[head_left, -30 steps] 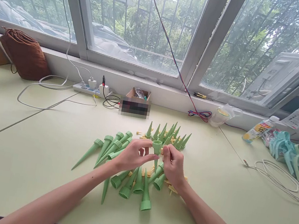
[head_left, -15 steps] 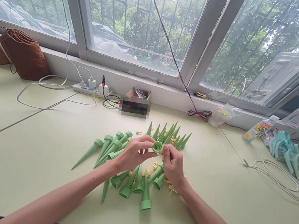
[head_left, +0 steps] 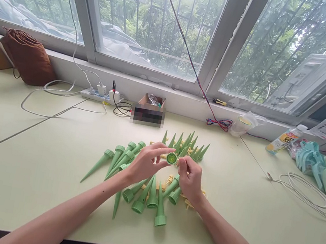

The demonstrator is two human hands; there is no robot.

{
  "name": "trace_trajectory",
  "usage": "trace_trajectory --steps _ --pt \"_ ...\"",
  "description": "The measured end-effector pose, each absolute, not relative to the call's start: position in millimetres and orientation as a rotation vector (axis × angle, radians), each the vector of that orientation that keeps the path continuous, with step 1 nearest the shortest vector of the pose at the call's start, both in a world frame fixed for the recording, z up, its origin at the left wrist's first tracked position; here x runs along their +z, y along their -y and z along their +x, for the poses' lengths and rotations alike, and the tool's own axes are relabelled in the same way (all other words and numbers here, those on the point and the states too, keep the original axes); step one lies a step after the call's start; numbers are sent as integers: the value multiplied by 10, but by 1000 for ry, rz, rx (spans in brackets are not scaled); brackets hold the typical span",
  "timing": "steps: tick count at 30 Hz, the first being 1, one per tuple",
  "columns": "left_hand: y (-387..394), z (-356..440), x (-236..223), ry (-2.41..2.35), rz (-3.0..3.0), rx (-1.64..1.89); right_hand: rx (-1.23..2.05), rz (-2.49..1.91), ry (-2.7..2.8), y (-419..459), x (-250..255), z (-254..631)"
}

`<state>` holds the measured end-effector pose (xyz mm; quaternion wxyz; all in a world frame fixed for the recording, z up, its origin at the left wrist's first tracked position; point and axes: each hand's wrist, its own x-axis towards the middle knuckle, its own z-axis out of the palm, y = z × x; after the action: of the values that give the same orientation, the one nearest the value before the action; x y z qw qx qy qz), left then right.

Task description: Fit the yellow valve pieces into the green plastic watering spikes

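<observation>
Green cone (head_left: 172,158), raised above the table (head_left: 30,183), between the two hands. Shows its round open end to the camera, tip out of sight.

Across the back, wide windows (head_left: 149,19) in grey frames, with bars and leafy trees beyond. Below them, the pale yellow-green table, crossed by a dark seam on the left. Near its back left corner, a brown drawstring bag (head_left: 31,58). Over on the right, a pile of teal clips (head_left: 315,164), just beside a drink bottle (head_left: 286,139). By the wall at the back, a small open box (head_left: 151,100), front blurred out.

Left hand (head_left: 147,163) clamped on the green cone, thumb below and fingers above. Right hand (head_left: 190,177) just beside it, fingers curled in, thumb and forefinger pinched on a small yellow piece (head_left: 178,160) at the cone's side. Mostly hidden, so cannot tell its full shape.

Left of the hands, more cones (head_left: 97,166) lying flat with ribbed ends away; nearer the table edge, others with open ends toward the camera. Behind the hands, a cluster standing tip up. Smallest of all, yellow bits (head_left: 188,203) scattered among and beside the cones.
</observation>
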<state>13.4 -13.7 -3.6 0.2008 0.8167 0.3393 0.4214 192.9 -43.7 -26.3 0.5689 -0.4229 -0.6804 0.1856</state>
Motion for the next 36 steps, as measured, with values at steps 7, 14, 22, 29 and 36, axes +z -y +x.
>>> trace_trajectory --steps 7,14,22,29,36 --pt "152 125 113 -995 1805 1039 386 -981 1547 422 -261 1952" --pt "148 126 79 -770 1501 662 384 -970 1597 430 -265 1940" --pt "171 124 94 -712 1482 663 421 -986 1611 443 -261 1926" --pt "147 92 66 -707 1585 653 441 -989 1609 432 -279 1947" --pt "169 100 136 -739 1805 739 451 -984 1617 431 -283 1951"
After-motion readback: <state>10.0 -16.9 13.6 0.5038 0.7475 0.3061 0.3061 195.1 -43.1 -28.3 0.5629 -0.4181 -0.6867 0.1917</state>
